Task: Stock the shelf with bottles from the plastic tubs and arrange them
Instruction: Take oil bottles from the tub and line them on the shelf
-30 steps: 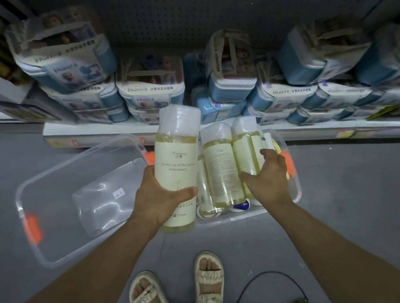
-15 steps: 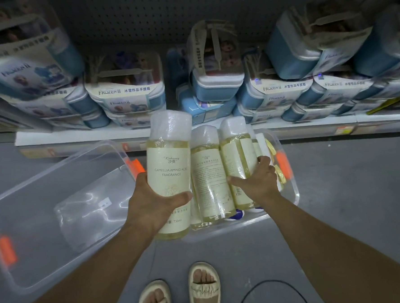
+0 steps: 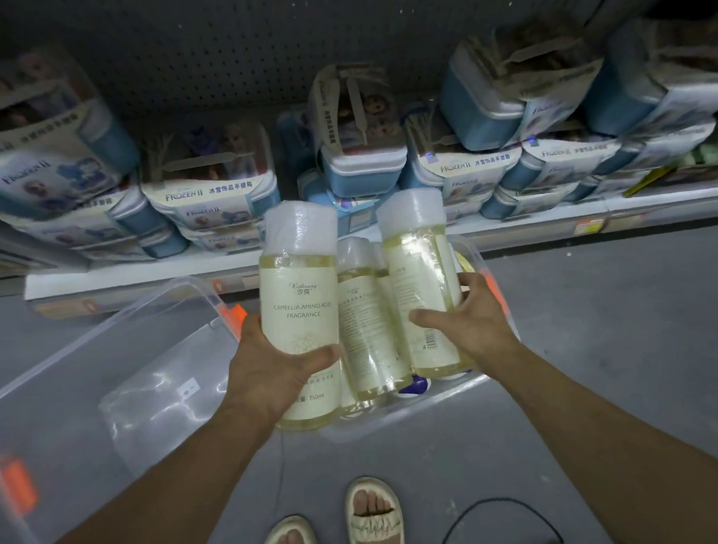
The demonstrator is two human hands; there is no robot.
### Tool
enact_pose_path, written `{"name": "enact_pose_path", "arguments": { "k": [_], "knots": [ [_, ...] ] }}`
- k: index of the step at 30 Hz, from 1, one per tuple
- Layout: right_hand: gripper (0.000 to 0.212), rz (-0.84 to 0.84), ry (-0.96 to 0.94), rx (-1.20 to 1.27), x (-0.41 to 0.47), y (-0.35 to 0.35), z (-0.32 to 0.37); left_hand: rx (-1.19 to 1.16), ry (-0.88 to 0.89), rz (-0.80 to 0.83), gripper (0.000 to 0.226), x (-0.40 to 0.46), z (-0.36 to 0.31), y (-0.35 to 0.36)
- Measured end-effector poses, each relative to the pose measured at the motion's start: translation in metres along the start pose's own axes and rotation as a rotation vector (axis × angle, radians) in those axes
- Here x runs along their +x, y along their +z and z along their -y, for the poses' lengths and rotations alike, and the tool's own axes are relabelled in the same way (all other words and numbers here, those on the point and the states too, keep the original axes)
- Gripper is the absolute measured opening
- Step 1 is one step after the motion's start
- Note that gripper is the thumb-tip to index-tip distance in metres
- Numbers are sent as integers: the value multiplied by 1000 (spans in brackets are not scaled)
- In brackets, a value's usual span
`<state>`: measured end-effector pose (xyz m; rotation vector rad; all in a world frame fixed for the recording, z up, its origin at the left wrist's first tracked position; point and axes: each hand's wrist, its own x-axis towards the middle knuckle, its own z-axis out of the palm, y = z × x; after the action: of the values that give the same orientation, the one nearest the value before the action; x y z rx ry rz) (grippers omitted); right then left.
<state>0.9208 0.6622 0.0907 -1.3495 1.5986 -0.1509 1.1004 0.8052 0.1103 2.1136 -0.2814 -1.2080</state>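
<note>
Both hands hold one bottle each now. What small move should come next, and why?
Probably lift the right bottle fully clear of the tub: the right hand grips it with its base still low among the other bottles there, while the left hand already holds the left bottle free.

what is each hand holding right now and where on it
The left hand grips a shampoo bottle round its lower body. The right hand grips a second bottle round its lower body too.

Stacked blue Frozen II carry cases [image 3: 211, 188] stand before a grey pegboard panel [image 3: 250, 38]. A black cable [image 3: 489, 512] lies on the grey floor [image 3: 625, 318] beside beige sandals [image 3: 374, 519].
</note>
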Motion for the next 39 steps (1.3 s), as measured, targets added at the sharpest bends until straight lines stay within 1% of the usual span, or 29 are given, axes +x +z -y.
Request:
{"name": "enact_pose_path", "arguments": {
  "k": [2, 4, 6, 8, 10, 13, 15, 21, 25, 27, 33, 39],
  "knots": [
    [77, 33, -17, 55, -18, -10, 12, -28, 17, -14, 78, -9, -9, -5],
    [68, 74, -46, 102, -36, -19, 27, -47, 43, -27, 74, -20, -19, -13],
    [62, 103, -83, 121, -55, -25, 44, -68, 64, -34, 74, -33, -32, -25],
    [63, 96, -121, 122, -75, -31, 63, -81, 88, -47, 76, -48, -48, -40],
    [67, 71, -160, 103, -97, -37, 84, -105, 121, -58, 77, -66, -65, -57],
    [73, 46, -224, 72, -132, -46, 118, -150, 171, -81, 69, -97, -93, -88],
    [77, 28, -275, 55, -155, -52, 143, -173, 198, -95, 70, -117, -109, -110],
    [78, -47, -429, 32, -227, -73, 219, -216, 320, -189, 72, -182, -161, -181],
    [81, -138, -531, 6, -275, -85, 267, -230, 391, -233, 82, -225, -197, -223],
    [83, -185, -594, -28, -297, -91, 289, -241, 429, -252, 83, -244, -214, -241],
    [83, -251, -730, -46, -349, -111, 353, -277, 560, -285, 69, -290, -263, -283],
    [87, -298, -810, 58, -376, -137, 405, -299, 704, -329, 70, -327, -314, -313]
  ]
}}
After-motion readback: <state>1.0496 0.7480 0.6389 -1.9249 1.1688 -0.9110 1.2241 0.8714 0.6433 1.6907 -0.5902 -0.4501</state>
